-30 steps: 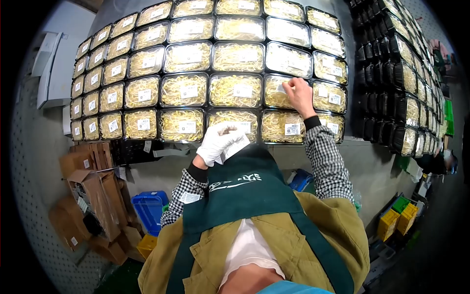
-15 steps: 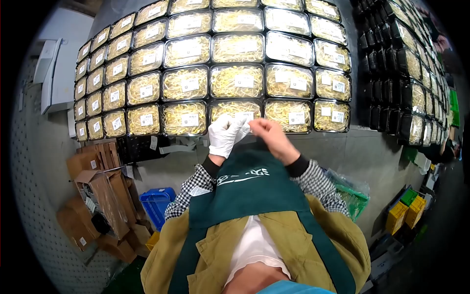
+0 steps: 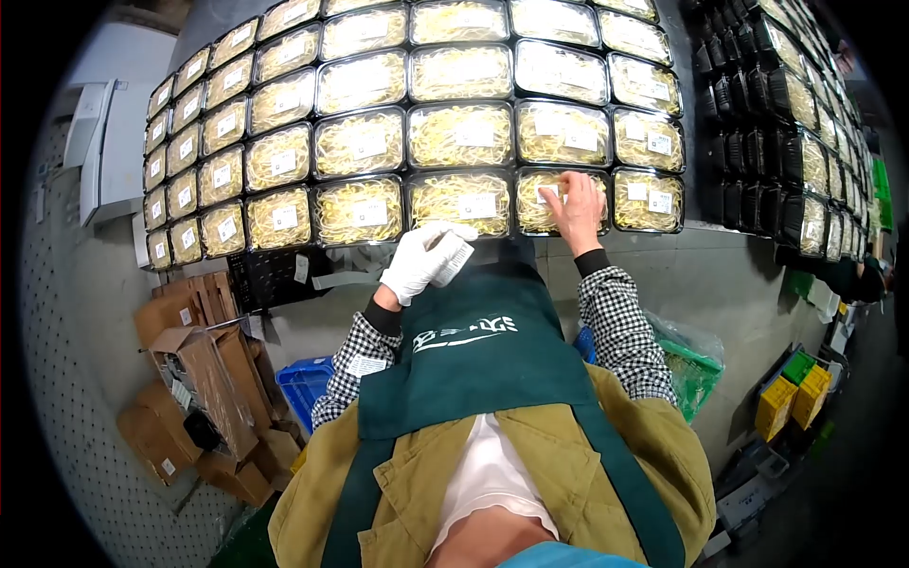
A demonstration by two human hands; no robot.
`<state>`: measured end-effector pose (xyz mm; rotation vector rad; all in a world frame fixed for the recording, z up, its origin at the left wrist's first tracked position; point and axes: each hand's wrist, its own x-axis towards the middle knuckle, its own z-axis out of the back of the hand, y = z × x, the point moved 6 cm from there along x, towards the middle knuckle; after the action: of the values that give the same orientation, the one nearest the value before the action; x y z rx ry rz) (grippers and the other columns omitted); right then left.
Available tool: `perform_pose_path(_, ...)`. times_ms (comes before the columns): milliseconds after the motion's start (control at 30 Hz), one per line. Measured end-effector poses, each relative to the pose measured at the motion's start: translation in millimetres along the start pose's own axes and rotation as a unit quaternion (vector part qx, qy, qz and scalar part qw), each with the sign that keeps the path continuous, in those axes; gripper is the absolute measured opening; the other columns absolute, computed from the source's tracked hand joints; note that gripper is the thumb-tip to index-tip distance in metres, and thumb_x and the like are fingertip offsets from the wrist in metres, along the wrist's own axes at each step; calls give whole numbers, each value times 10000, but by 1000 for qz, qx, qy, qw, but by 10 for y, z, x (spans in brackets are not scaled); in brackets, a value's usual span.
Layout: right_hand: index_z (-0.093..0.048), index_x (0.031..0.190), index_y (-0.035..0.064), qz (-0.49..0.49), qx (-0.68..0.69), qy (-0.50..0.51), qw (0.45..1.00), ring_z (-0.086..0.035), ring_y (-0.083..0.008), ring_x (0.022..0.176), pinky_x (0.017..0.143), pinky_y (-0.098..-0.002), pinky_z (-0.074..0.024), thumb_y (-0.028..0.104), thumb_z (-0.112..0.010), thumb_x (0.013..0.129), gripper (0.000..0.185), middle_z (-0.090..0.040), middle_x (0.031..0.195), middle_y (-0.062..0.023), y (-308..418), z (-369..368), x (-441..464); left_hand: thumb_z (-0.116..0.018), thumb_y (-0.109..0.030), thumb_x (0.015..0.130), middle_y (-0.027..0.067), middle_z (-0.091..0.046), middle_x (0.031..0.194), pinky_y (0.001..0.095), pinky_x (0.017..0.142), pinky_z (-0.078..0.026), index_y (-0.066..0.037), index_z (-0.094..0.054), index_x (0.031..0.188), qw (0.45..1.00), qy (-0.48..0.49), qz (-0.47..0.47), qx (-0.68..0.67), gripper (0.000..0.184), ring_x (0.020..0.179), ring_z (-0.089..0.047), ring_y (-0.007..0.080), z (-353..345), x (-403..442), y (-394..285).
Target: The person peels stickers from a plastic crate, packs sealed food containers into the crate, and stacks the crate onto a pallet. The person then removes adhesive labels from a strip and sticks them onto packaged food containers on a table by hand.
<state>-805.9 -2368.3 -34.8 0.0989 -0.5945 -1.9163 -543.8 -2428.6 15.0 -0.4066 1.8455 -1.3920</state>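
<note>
Rows of clear-lidded black trays of bean sprouts [image 3: 461, 202] cover the table, with white printed labels on their lids. My left hand [image 3: 414, 266], in a white glove, is closed around a strip of printed labels [image 3: 454, 265] just off the table's front edge. My bare right hand [image 3: 579, 213] is over a front-row tray of bean sprouts [image 3: 535, 218]. Its thumb and fingertips hold a small white label [image 3: 547, 194] against the upper left of the lid. The hand hides the right part of that lid. To its right, a tray [image 3: 648, 216] bears two labels.
More sprout trays [image 3: 812, 227] stand stacked beside black trays [image 3: 734, 204] at the right. Cardboard boxes [image 3: 204, 388] and a blue crate [image 3: 303, 386] are on the floor at left. A green crate [image 3: 694, 379] is near my right elbow; yellow crates [image 3: 776, 407] lie farther right.
My right hand has moved right, away from my left hand, onto a front-row tray with a label. My left hand has shifted slightly left and down, and its label strip now shows.
</note>
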Motion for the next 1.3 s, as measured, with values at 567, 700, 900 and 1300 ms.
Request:
perform_pose_path(567,-612,743,87,-46,221,112,968,-539,-222,720,677,-348,-399,289,-658,826,223,-589,729,-46,1183,-573,-105,-660,-204,861,10,-665,853,208,660,-469,-20,-678,966,995,-83,47,0,213,754,-588,60,482,-425,393)
perform_pose_path(700,-581,779,113,90,-9,-4,996,-507,-242,858,804,-399,-334,356,-670,796,259,-563,828,-48,1598,-711,-112,-598,-129,901,48,-647,1044,206,770,-479,4,-594,1154,987,-113,9,-117,286,887,-602,84,653,-610,209)
perform_pose_path(900,-579,939,85,38,54,-33,997,-522,-247,854,806,-411,-347,289,-633,834,236,-564,813,-48,1519,-730,-157,-614,-154,890,33,-663,870,216,691,-468,-6,-631,962,982,-154,-60,-86,166,771,-580,68,727,-553,303)
perform_pose_path(1300,-647,810,60,-123,327,93,933,-591,-161,757,734,-296,-446,239,-653,852,184,-648,803,-36,1313,-611,621,-625,-137,866,53,-684,875,217,703,-490,0,-665,1004,993,-75,-28,90,199,795,-621,92,644,-148,17)
